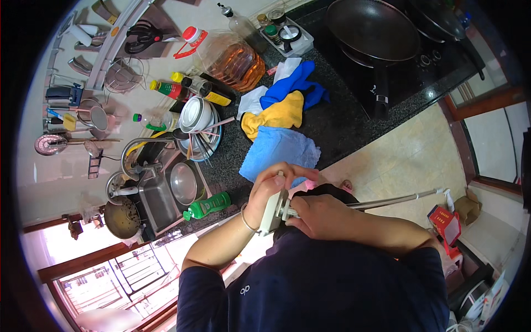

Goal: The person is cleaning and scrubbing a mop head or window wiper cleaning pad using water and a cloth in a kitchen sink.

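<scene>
My left hand grips a flat, off-white plastic head, held on edge in front of my chest. My right hand is closed around the tool's neck, right beside that head. A shiny metal pole comes out from behind my right hand and runs to the right, ending in a white tip. Just beyond my left hand, a light blue towel lies on the dark counter. A yellow cloth with dark edging, a bright blue cloth and white cloths lie behind it.
A wok stands on the hob, its handle towards me. Stacked bowls, an oil jug and sauce bottles line the wall. Left are a sink and green detergent bottle. A red box stands right.
</scene>
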`<state>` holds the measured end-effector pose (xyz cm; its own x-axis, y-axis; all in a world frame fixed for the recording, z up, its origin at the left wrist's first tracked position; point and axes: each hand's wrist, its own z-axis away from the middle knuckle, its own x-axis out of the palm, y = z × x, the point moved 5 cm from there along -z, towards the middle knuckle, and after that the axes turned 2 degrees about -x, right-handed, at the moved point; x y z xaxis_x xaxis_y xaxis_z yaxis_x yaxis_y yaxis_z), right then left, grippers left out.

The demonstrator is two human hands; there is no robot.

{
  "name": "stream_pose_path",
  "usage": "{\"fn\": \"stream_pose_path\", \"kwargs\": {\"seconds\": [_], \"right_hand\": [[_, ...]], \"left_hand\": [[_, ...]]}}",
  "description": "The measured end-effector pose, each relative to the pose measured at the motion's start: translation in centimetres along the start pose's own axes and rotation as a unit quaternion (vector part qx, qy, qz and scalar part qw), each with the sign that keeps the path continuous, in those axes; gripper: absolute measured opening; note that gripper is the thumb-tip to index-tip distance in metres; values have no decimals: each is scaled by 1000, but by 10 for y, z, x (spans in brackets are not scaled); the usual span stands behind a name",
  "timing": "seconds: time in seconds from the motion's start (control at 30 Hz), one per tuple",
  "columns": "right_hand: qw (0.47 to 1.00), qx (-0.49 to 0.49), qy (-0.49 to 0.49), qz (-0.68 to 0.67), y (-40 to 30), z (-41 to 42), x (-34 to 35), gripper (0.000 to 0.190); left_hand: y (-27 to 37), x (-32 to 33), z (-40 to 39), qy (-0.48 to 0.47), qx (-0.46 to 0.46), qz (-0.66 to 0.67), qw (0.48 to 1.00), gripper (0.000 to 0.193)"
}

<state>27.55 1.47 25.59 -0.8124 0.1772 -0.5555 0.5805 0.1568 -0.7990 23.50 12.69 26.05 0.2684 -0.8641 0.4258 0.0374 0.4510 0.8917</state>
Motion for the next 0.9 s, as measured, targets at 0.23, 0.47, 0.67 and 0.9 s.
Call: {"fn": "stream_pose_path", "kwargs": {"seconds": [0.23, 0.47, 0.67, 0.9], "right_hand": [[999, 25, -10, 44, 0, -7, -13, 28], [992, 112, -50, -35, 23, -12, -4, 36], [953, 124, -86, -263, 29, -17, -3, 40], [960, 177, -114, -182, 35, -5, -8, 41]], "left_hand": [[3, -6, -4, 76, 60, -43, 994, 29], [-3, -16, -16, 109, -5, -48, 993, 47], [-40, -31, -21, 62, -163, 279, 944, 71], [-26, -27, -2, 0, -89, 105, 991, 59]]}}
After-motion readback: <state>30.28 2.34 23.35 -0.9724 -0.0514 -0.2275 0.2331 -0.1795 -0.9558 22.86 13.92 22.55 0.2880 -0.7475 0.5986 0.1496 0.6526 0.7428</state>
